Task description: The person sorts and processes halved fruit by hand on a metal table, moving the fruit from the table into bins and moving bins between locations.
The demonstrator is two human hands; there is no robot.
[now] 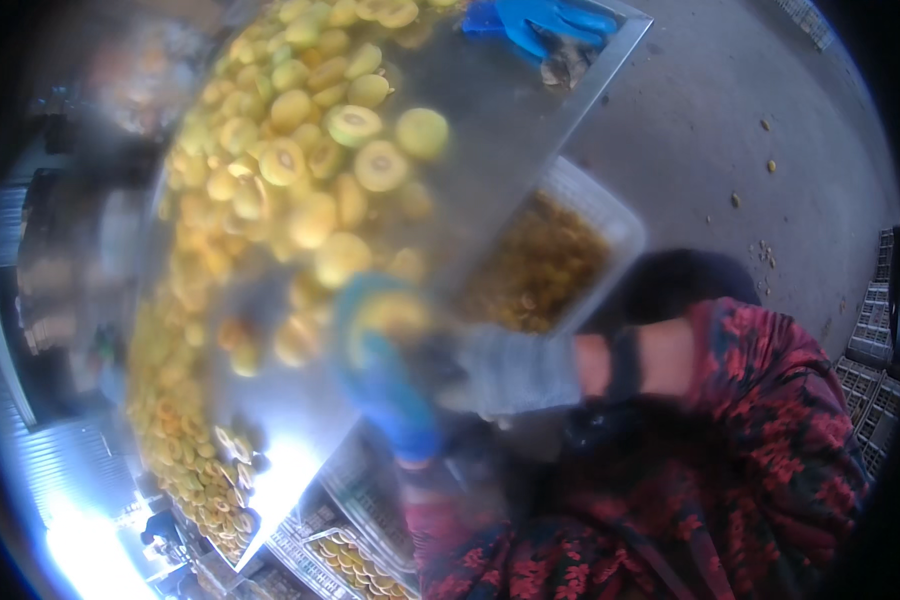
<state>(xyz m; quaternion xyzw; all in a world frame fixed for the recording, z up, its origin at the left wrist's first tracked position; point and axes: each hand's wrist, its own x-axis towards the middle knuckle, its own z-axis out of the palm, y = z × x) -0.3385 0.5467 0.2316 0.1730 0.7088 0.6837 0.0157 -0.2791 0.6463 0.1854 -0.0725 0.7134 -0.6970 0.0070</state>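
Note:
My left hand (386, 390), in a blue glove, is curled around a blurred yellow fruit piece (397, 313) at the near edge of the metal table (487, 127). Close against it is my right hand (487, 371), in a grey knit-cuffed glove with a dark front. Motion blur hides its fingers and whatever they may hold. Beyond both hands spreads a heap of yellow-green stone fruit (292, 112), whole and halved. Several cut faces show, such as a halved fruit (382, 166) with its brown centre.
A pale plastic tub (622, 217) of small brown pieces (555, 259) stands below the table's right edge. A blue glove (525, 26) and a crumpled grey item (566, 66) are at the far corner. Crates (300, 559) with halved fruit (360, 566) stand below; more crates (870, 330) are at right.

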